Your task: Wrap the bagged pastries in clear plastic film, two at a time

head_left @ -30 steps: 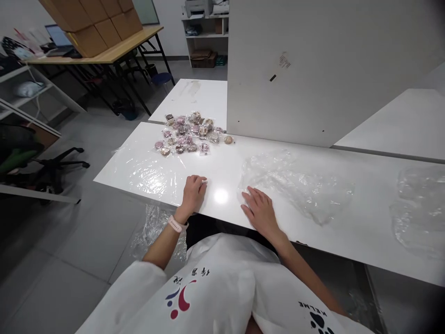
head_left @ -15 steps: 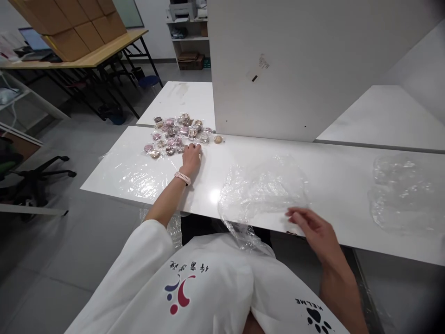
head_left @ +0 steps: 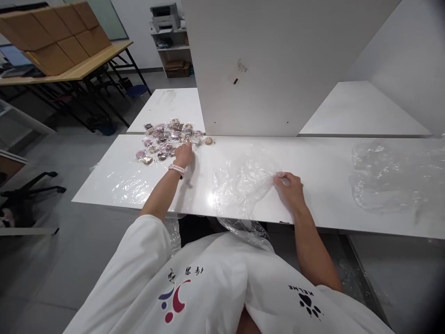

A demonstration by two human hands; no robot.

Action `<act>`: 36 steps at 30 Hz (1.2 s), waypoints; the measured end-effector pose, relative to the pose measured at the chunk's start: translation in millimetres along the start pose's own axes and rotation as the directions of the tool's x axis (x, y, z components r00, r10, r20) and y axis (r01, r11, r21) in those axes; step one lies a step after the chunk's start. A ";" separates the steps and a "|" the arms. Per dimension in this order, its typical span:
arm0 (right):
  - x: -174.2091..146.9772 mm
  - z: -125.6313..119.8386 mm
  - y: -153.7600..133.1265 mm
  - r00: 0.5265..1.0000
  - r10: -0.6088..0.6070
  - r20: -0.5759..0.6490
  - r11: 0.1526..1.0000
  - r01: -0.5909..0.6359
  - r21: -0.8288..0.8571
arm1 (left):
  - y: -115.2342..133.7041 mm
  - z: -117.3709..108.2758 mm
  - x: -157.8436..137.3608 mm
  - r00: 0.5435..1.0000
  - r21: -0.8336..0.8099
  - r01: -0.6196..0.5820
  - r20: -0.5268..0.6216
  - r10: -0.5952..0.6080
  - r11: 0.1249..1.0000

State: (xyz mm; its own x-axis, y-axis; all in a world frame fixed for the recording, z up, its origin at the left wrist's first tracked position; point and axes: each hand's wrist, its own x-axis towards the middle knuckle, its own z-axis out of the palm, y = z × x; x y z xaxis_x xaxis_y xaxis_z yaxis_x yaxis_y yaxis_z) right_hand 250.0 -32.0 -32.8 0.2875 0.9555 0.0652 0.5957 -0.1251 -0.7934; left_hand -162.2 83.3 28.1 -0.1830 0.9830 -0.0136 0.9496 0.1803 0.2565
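A pile of small individually wrapped pieces (head_left: 163, 137), pinkish, brown and tan in clear film, lies on the left part of the white table. My left hand (head_left: 184, 155), with a pale pink wristband, rests at the pile's near right edge. Its fingers curl downward, and what they close around is hidden. A thin, crumpled clear plastic bag (head_left: 239, 178) lies in front of me and hangs over the table's near edge. Between thumb and fingers, my right hand (head_left: 291, 188) pinches the bag's right edge, slightly lifted.
More clear plastic (head_left: 378, 181) lies on the right, and a flat clear sheet (head_left: 127, 185) on the left. A tall white panel (head_left: 250, 69) rises behind the white table (head_left: 323, 185). Cardboard boxes (head_left: 69, 48) stand on a wooden desk at the back left.
My right hand has moved forward and left from the table's near edge and now grips the bag's edge. My left hand stays by the pile; the view has shifted slightly.
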 end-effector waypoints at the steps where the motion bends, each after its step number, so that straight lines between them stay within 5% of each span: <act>1: 1.2 2.8 -2.5 1.000 -0.019 0.015 0.999 0.018 0.051 | 5.9 -3.0 -6.7 1.000 -0.037 0.002 -0.020 -0.002 0.999; 5: 6.5 10.8 -13.0 0.991 -0.070 0.112 0.918 0.020 0.395 | 44.4 -15.1 -57.9 0.992 -0.272 -0.052 -0.124 0.018 0.961; 7: 10.5 13.7 -21.5 0.976 -0.088 0.200 0.828 -0.039 0.559 | 67.3 -12.4 -94.2 0.996 -0.690 -0.090 -0.074 0.055 0.718; 9: 13.8 16.8 -31.8 0.941 -0.113 0.319 0.726 -0.141 0.673 | 84.1 -0.2 -128.0 0.975 -0.930 0.069 0.139 0.172 0.362; 12: 14.9 21.6 -46.0 0.854 -0.155 0.496 0.647 -0.292 0.705 | 88.3 26.7 -158.4 0.909 -0.922 0.386 0.385 0.158 0.025; 16: 11.7 26.7 -54.4 0.801 -0.154 0.579 0.613 -0.382 0.692 | 70.9 48.5 -163.0 0.896 -0.881 0.433 0.443 -0.010 -0.189; 21: 4.5 44.1 -57.9 0.786 -0.078 0.613 0.554 -0.477 0.682 | 77.1 56.5 -166.5 0.943 -0.945 0.323 0.326 -0.063 -0.051; 27: -20.0 52.2 -64.6 0.704 -0.054 0.708 0.728 -0.457 0.511 | 96.9 77.4 -183.3 0.994 -0.960 0.058 0.030 -0.104 0.275; 31: -33.4 41.7 -73.1 0.714 -0.174 0.679 0.825 -0.270 0.496 | 95.2 82.8 -184.2 0.993 -0.944 0.019 -0.022 -0.119 0.329; 36: -30.3 33.8 -72.1 0.607 -0.210 0.766 0.917 -0.150 0.369 | 94.4 82.6 -183.2 0.991 -0.934 0.036 -0.014 -0.136 0.357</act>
State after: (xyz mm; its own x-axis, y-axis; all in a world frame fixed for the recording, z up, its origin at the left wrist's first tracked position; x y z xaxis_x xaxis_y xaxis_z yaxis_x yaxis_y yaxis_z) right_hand 173.0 -43.0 1.9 -0.5250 0.8111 -0.2579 0.2264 -0.1590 -0.9610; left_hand -18.1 -76.9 -25.1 -0.3138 0.9489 -0.0350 0.0945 0.0679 0.9932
